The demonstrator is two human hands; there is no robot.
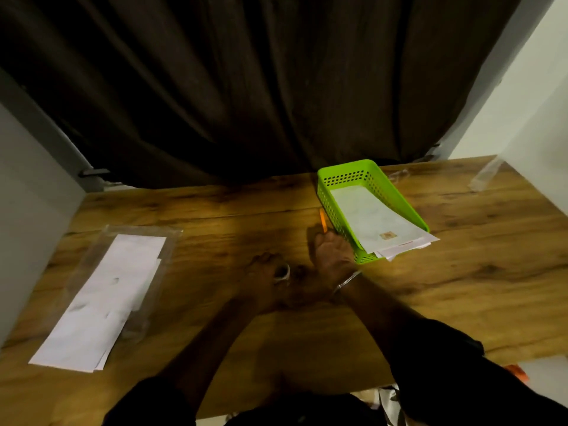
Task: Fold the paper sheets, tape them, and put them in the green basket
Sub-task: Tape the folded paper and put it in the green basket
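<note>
- Dark curtain (246, 87) hangs behind a wood-grain table (215, 210), with pale walls on either side.
- Green basket (325, 198) sits far right, with folded papers (378, 222) jutting over its near end.
- Paper sheets (107, 296) lie near left on a clear plastic sleeve (172, 236).
- Left hand (264, 269) curls round a tape roll (284, 272).
- Right hand (330, 250) meets an orange stick (322, 221) beside the basket; whether it grips is unclear.

Dim, warm light from above, hands (295, 265) in soft motion blur, wide-angle bending at edges.
</note>
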